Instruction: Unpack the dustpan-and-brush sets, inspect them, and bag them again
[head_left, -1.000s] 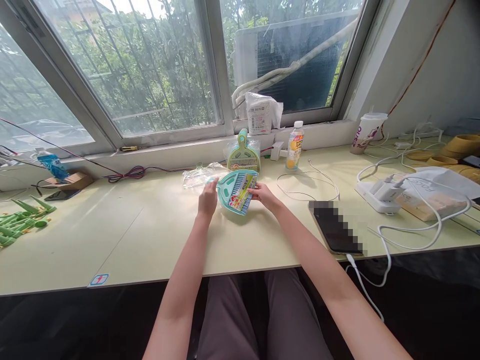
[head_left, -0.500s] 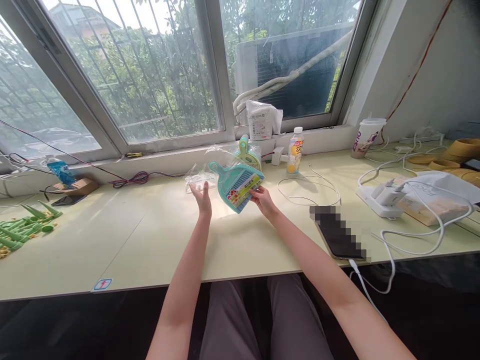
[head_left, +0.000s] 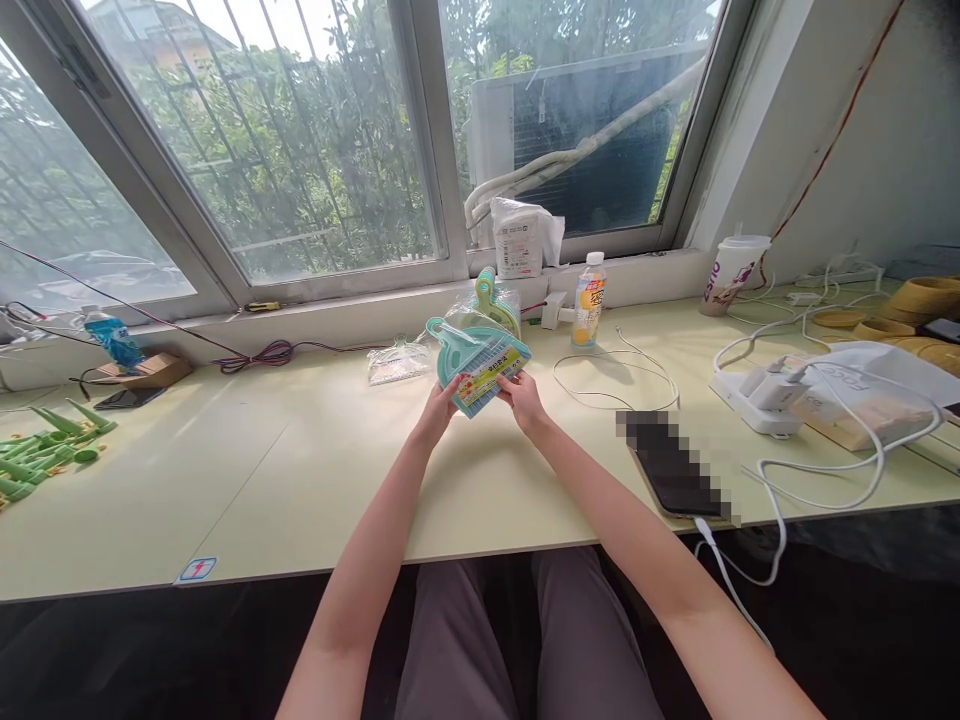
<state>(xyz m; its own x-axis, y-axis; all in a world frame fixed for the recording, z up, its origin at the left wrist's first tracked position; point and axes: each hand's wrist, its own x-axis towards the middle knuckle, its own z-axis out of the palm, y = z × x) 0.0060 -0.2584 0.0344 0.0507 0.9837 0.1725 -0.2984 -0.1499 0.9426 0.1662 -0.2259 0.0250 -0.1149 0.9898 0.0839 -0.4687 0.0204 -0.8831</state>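
A: Where is the turquoise dustpan (head_left: 454, 352); is it lying on the tabletop (head_left: 315, 490)?

B: No; it is held up over the tabletop in front of the person, between the two hands; its handle points up and to the left, and a yellow label (head_left: 489, 375) on it faces the person

A: And the hands themselves; what are they doing?

B: The left hand (head_left: 439, 410) pinches the dustpan's lower left side, thumb toward the front; the right hand (head_left: 523, 397) pinches the right side, thumb at the label; the fingers behind are mostly hidden

A: What stands about them?

B: A green dustpan (head_left: 486, 288) stands just behind, partly covered by the turquoise one; some crumpled clear plastic (head_left: 399, 362) lies to the left; a bottle (head_left: 589, 305) stands upright to the right; a dark phone (head_left: 671, 465) lies near the front edge, beside the right forearm, with a white plug (head_left: 703, 530) at its near end
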